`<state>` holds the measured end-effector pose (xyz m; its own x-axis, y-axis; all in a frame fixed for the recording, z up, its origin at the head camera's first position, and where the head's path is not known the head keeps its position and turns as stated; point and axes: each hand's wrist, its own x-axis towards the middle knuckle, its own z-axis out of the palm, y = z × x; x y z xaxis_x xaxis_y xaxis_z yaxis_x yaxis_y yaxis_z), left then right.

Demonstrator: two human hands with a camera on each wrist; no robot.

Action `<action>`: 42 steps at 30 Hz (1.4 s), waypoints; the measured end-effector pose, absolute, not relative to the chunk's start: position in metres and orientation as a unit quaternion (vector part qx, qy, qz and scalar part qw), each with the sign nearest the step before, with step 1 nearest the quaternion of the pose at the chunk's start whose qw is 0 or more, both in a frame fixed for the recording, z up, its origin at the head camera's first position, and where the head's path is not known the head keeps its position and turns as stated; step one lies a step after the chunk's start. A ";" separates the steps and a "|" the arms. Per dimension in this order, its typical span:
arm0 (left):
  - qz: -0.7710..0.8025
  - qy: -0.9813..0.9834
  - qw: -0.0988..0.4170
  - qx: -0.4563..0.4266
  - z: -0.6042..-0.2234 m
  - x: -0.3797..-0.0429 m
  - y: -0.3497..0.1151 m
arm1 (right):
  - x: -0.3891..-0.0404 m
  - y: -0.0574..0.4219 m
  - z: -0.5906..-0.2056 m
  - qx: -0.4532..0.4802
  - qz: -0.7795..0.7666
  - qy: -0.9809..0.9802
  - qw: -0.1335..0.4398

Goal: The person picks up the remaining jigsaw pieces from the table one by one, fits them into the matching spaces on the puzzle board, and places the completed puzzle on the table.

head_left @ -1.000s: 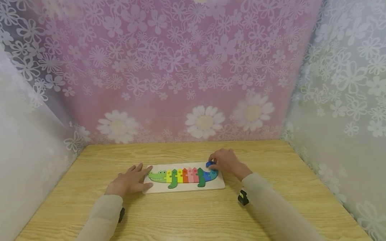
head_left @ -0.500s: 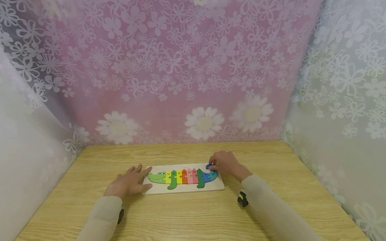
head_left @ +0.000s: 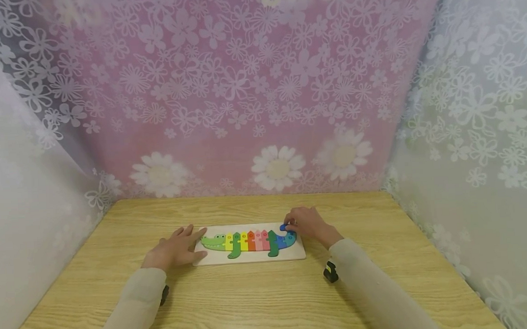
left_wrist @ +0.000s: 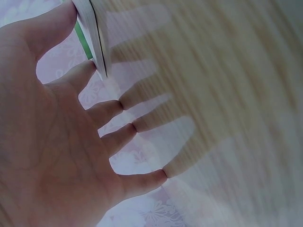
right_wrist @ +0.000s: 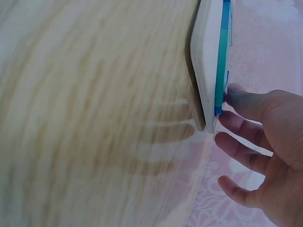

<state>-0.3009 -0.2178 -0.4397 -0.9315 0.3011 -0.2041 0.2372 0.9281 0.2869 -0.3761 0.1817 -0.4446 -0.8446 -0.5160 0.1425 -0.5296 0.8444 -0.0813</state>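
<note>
A crocodile puzzle on a white wooden board (head_left: 250, 258) lies on the table, its light green head at the left and blue tail at the right. My left hand (head_left: 172, 249) is spread at the board's left end, thumb and index finger touching the board; in the left wrist view the other fingertips of this hand (left_wrist: 80, 127) rest on the table. At the tail tip, my right hand (head_left: 307, 222) pinches a dark blue puzzle piece (head_left: 283, 228) between thumb and index finger. The right wrist view shows this hand (right_wrist: 279, 137) at the board's corner, the piece mostly hidden.
The wooden table (head_left: 243, 303) extends around the board on all sides. Floral curtains hang behind (head_left: 260, 86) and along both sides. A black wrist camera (head_left: 331, 271) sits under the right sleeve.
The blue piece has come down and slightly left to the tail tip, with my right hand following it. The left hand stays in place on the board.
</note>
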 end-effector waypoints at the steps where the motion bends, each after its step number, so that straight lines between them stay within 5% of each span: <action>1: 0.130 0.974 0.123 0.138 -0.439 -0.301 -0.218 | -0.376 0.182 -0.444 0.273 0.059 -0.958 0.058; 42: 0.137 0.973 0.122 0.140 -0.442 -0.305 -0.221 | -0.366 0.191 -0.447 0.267 0.113 -0.956 0.041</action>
<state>-0.3053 -0.2212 -0.4422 -0.9310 0.3065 -0.1983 0.2398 0.9230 0.3010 -0.3662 0.1914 -0.4474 -0.8545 -0.5004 0.1394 -0.5191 0.8323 -0.1946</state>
